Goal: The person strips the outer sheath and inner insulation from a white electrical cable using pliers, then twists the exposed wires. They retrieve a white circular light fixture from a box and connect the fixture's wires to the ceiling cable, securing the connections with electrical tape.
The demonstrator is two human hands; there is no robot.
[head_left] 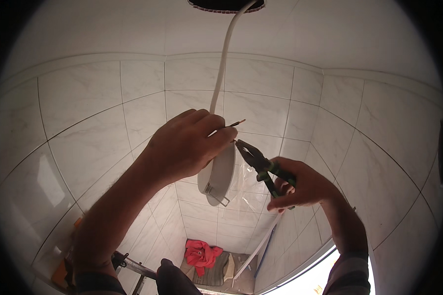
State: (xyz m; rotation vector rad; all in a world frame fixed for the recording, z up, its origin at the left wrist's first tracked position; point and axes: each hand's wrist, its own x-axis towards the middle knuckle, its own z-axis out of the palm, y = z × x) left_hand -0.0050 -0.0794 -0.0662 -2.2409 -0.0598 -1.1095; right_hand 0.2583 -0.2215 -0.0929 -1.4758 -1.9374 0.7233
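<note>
A white cable (224, 59) hangs from a dark hole (219, 5) cut in the ceiling. My left hand (184, 145) is closed around its lower end. From between the fingers and thumb sticks out a dark wire (238, 122) with a bare copper tip. Below that hand hangs a round, pale light fitting (224, 172) with a spring clip at its lower edge; my fingers hide its upper part. My right hand (302, 183) grips black-and-green pliers (253, 156). Their jaws are just right of my left thumb, by a short wire end; whether they touch it I cannot tell.
Marbled tile walls (261, 78) surround me. Clear plastic (246, 189) hangs beside the fitting. Far below lie a red cloth (202, 253) and a striped mat (216, 273) on the floor. A metal frame (138, 268) stands at lower left, a bright opening (310, 275) at lower right.
</note>
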